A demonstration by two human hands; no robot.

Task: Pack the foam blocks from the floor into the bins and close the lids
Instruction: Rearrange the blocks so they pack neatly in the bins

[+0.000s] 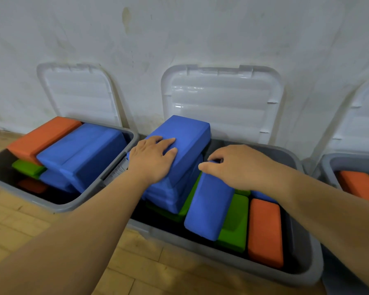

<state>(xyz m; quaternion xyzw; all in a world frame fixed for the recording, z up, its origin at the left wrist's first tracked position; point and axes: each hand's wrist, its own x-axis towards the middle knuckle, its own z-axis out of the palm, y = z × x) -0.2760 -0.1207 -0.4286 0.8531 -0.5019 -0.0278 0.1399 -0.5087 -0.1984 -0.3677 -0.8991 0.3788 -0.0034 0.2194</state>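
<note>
The left grip (152, 158) lies flat and released on the top blue block (185, 141) of a stack in the middle bin (313, 267). The right grip (237, 167) curls round the upper end of a tilted blue block (209, 209) beside it. The lid (222, 99) leans open against the wall (179, 28).

No text, label, brand, number or sign could be read on anything in view.
</note>
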